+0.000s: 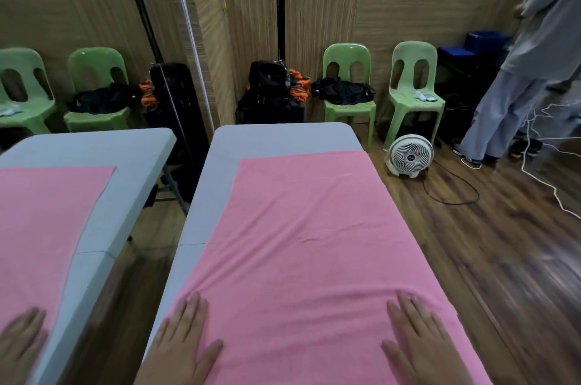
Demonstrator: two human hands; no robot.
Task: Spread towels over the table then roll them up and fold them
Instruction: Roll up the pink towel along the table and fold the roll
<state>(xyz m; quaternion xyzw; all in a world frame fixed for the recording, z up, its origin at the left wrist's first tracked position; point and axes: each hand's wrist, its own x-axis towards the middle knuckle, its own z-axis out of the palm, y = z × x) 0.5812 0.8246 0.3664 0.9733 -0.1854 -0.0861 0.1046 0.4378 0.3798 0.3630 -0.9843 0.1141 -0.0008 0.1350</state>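
Two hands lie flat, palms down and fingers spread, on a pink towel (308, 246) near the bottom of the view. The left hand (184, 340) presses the towel close to its left edge, and the right hand (418, 340) presses it close to its right edge; neither grasps any cloth, both are simply laid open on the surface. The towel is spread lengthwise over a grey table (276, 136), covering most of it, with a bare strip of tabletop showing along the far end and down the left side. Shallow wrinkles run diagonally across the middle of the towel.

To the left a mirror panel (94, 23) repeats the scene, with a second table, towel and hand appearing in it. Beyond the table stand green plastic chairs (412, 83) against a wood-patterned partition (314, 23), one chair carrying a black bag (342, 90). A white floor fan (410, 155) sits on the wooden floor just right of the table's far corner, its cord trailing across the boards. A person in grey clothes (534, 70) stands at the far right.
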